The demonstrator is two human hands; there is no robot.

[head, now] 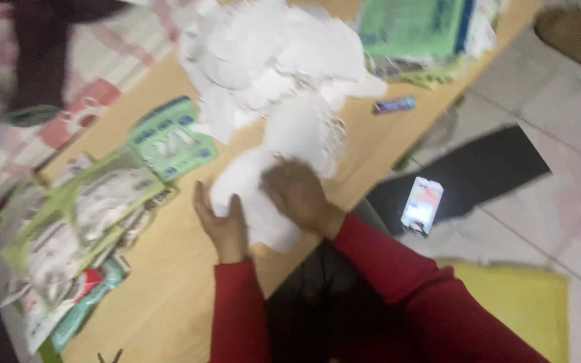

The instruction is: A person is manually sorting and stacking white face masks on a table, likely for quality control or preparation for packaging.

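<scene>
1. Pressing down on a white paper [250,195], your right hand [297,195] lies flat on top of it, fingers spread. It is blurry, so you cannot tell if the fingers pinch the paper.
2. Your left hand [222,225] stands on its edge at the paper's left side. It is open, fingers straight and together, touching the paper's edge. It grips nothing.
3. The paper sits between your two hands, near the table [169,289] edge closest to you. Part of it hides under your right hand.
4. Just past your hands, a big pile of white papers [270,60] spreads across the middle of the table. The paper you touch lies at the near end of that pile.
5. To your left lie green packets [82,208], some stacked and some spilling over each other. One green card [169,138] lies just beside the white pile.
6. A small purple stick [393,105] lies on the table to the right of the pile, well apart from your hands.
7. At the far right corner of the table sits a green stack [415,27].
8. A phone [422,205] lies on the floor to your right, on a dark mat [479,168].
9. Both your sleeves [398,269] are red.
</scene>
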